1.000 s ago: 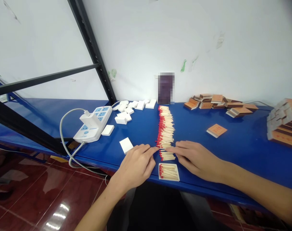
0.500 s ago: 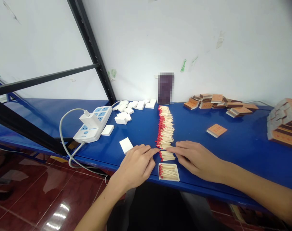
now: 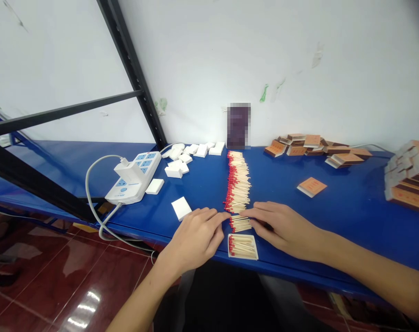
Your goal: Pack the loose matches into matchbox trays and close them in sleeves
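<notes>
A long row of red-tipped matches (image 3: 237, 182) lies on the blue table (image 3: 351, 216), running from the wall towards me. My left hand (image 3: 195, 237) and my right hand (image 3: 281, 228) rest flat on either side of the row's near end, index fingertips touching the matches there. Both hands have their fingers stretched out and hold nothing. Just below them, at the table's front edge, sits a small white tray (image 3: 243, 246) filled with matches. A white empty tray (image 3: 181, 208) lies by my left hand.
A white power strip (image 3: 133, 179) with a cable sits at the left. Several white trays (image 3: 190, 154) lie near the wall. Orange matchbox sleeves (image 3: 313, 146) are piled at the back right, one (image 3: 311, 186) lies alone, and a stack (image 3: 408, 175) stands far right. Black shelf bars (image 3: 133, 69) cross the left.
Both index fingers have closed in slightly on the near end of the match row. Little else has moved.
</notes>
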The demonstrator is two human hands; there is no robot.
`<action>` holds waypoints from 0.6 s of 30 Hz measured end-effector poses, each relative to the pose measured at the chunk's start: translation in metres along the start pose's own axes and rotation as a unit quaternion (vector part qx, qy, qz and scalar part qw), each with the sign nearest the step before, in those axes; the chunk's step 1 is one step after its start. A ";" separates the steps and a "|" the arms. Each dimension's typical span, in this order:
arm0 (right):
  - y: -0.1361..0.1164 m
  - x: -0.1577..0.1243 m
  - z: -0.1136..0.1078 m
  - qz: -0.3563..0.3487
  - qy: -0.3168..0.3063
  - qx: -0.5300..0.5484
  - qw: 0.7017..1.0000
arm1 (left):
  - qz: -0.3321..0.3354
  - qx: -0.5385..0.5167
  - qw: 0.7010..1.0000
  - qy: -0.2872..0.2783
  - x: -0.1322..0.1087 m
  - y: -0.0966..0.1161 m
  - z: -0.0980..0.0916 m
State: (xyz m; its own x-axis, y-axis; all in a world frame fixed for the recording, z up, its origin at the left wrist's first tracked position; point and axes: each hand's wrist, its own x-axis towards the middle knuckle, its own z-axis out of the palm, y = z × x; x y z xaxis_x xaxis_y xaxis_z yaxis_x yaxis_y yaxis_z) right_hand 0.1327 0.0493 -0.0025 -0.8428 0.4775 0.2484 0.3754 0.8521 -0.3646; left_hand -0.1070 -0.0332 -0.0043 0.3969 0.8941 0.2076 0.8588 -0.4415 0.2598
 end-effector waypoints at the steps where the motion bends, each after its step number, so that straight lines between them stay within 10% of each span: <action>1: -0.001 0.000 0.000 0.000 0.000 -0.001 1.000 | -0.001 0.000 1.000 0.000 0.000 0.000 0.000; 18: -0.002 0.006 -0.003 0.058 -0.030 0.044 0.997 | -0.009 -0.010 1.000 0.005 0.000 0.002 -0.002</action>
State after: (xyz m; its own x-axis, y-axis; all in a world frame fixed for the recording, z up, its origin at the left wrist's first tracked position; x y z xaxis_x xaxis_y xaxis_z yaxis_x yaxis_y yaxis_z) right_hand 0.1279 0.0513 0.0026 -0.8182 0.5560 0.1463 0.4391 0.7686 -0.4652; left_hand -0.1064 -0.0342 -0.0019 0.3787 0.9009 0.2122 0.8585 -0.4276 0.2831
